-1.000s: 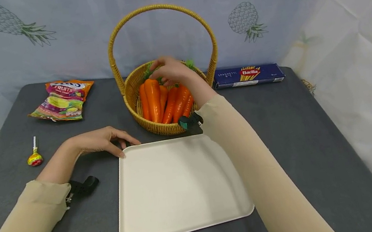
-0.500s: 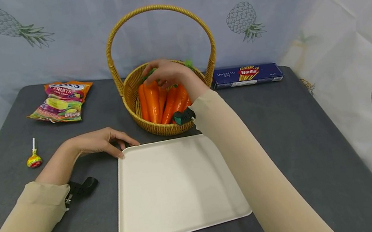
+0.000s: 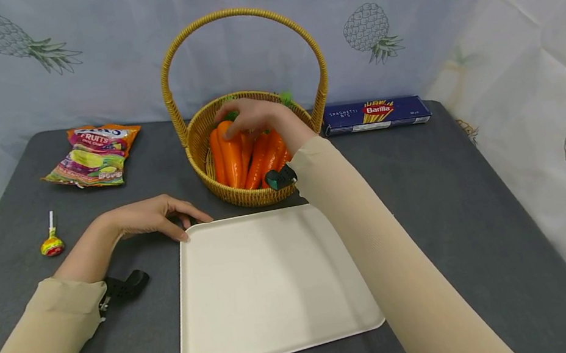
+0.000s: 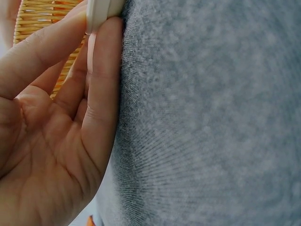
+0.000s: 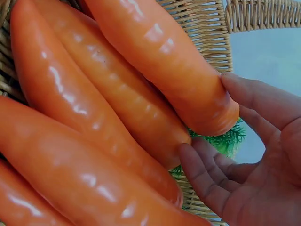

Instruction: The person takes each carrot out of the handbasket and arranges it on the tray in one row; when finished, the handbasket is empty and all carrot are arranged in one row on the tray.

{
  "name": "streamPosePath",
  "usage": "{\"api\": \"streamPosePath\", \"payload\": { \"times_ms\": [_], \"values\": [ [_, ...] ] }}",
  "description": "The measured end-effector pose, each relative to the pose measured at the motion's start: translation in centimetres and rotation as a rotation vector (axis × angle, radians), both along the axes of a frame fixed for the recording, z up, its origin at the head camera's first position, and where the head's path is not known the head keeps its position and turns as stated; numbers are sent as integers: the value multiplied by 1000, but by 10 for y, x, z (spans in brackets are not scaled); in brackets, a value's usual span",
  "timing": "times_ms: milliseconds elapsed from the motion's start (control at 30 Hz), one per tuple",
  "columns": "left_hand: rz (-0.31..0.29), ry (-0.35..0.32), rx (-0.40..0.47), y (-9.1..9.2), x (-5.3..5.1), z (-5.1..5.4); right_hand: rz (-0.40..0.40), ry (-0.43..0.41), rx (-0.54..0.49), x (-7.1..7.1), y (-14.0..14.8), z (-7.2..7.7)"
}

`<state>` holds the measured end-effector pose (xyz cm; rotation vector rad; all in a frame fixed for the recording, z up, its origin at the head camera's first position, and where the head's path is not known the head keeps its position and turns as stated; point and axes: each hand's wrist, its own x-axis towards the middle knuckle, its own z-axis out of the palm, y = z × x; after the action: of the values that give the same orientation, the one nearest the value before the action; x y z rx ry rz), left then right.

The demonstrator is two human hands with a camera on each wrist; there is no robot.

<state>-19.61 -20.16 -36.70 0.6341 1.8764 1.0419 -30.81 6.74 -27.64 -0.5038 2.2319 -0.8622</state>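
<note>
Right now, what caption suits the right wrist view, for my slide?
Right hand touching one orange carrot among several in a woven basket.

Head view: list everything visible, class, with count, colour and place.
Tray: 1, cream, in front of basket
Basket: 1, yellow, behind tray
Carrots: at least 5, orange, in basket
Spaghetti box: 1, blue, right of basket
Snack bag: 1, multicoloured, left of basket
Lollipop: 1, yellow and red, in front of bag
Table: 1, dark grey, beneath these
Cloth: count unclear, pale with pineapples, behind table
Wrist devices: 2, black, at wrists
Sleeves: 2, beige, on arms
Left hand: 1, bare, holding tray's corner
Right hand: 1, bare, touching a carrot
</note>
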Motion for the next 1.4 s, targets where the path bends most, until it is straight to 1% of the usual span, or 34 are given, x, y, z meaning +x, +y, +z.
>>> {"api": "streamPosePath", "payload": {
  "times_ms": [100, 233, 533, 833, 1100, 1267, 1400],
  "values": [
    [1, -1, -1, 0, 0, 0, 40, 23, 47, -1, -1, -1],
    [4, -7, 3, 0, 0, 0, 54, 17, 68, 0, -2, 0],
    [5, -2, 12, 0, 1, -1, 26, 2, 20, -2, -2, -3],
    [1, 5, 13, 0, 1, 0, -61, 26, -28, 1, 0, -2],
    [2, 2, 12, -1, 1, -1, -137, -32, -122, 1, 5, 0],
    [-1, 2, 17, -1, 1, -1, -177, -48, -163, 0, 11, 0],
    [-1, 1, 19, -1, 0, -1, -217, -72, -224, 0, 15, 1]
  ]
}}
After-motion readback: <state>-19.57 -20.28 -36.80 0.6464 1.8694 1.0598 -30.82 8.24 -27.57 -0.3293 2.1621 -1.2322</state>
